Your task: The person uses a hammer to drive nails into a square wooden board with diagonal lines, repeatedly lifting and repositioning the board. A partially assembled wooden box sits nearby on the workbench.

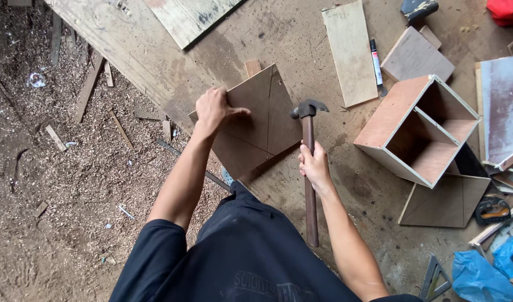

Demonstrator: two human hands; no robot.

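Note:
My left hand (pixel 212 109) rests flat on the upper left part of a square brown plywood panel (pixel 258 120) that lies on a big worn board on the ground. Two thin lines cross the panel's face. My right hand (pixel 314 165) grips the dark wooden handle of a claw hammer (pixel 308 146) near its middle. The hammer's metal head (pixel 308 107) hovers at the panel's right edge, claw pointing right. A small wooden block (pixel 252 67) sticks out behind the panel's top corner.
An open plywood box with a divider (pixel 418 130) lies to the right, above another marked panel (pixel 444 201). A pale board (pixel 351 51), a marker pen (pixel 376 64), a tape measure (pixel 492 211) and blue plastic bags (pixel 483 274) lie around. Sawdust and wood scraps (pixel 71 112) cover the ground on the left.

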